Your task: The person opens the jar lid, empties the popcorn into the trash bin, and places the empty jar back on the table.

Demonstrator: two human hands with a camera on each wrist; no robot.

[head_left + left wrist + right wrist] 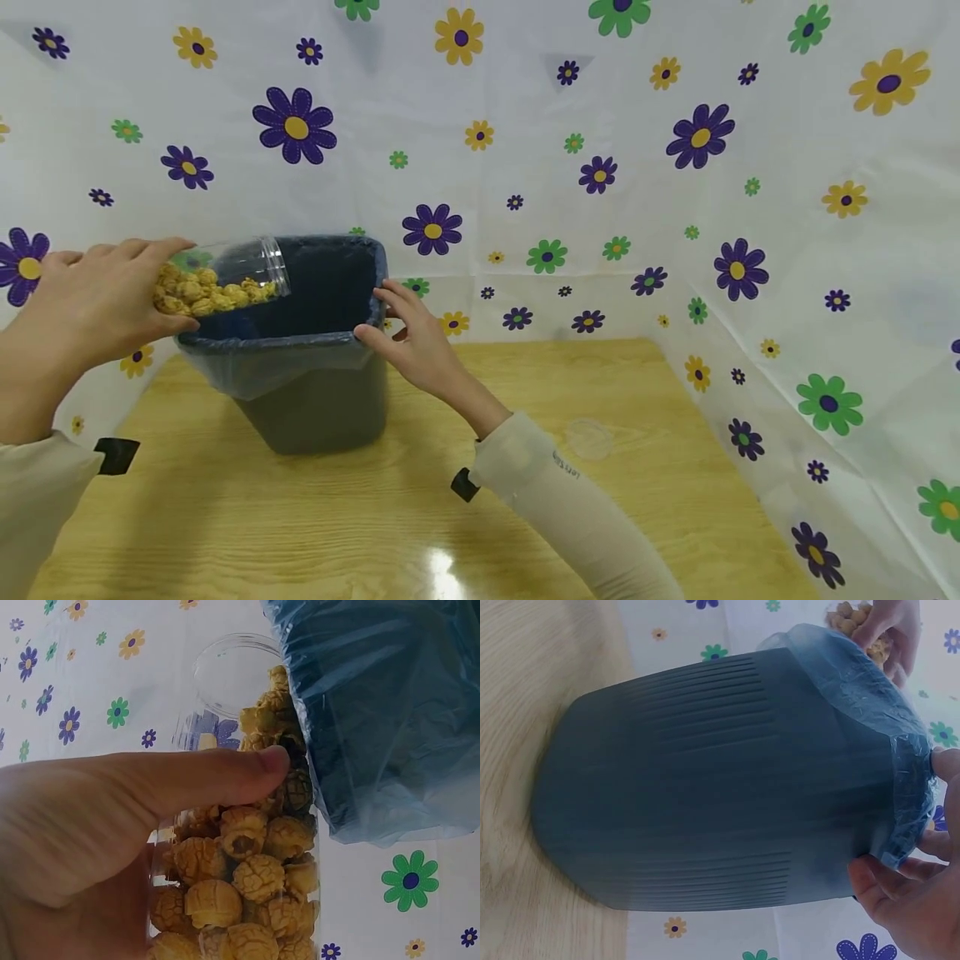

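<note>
My left hand [101, 304] grips a clear plastic jar [251, 258] lying nearly on its side, its open mouth pointing right over the trash bin [322, 412]. Yellow popcorn [255, 877] lies along the jar's lower side. In the left wrist view the thumb crosses the jar, with the bin's liner close beside it. The bin is grey and stands tilted to the left on the table, a thin blue bag [847, 686] folded over its rim. My right hand [420, 346] holds the bin's right rim, thumb on the near side and fingers beyond.
A clear round lid [589, 439] lies on the wood-grain table [600, 525], right of the bin. Behind and to the right hangs a white flower-print sheet [517, 225]. Dark straps [117, 456] show at both sleeve cuffs.
</note>
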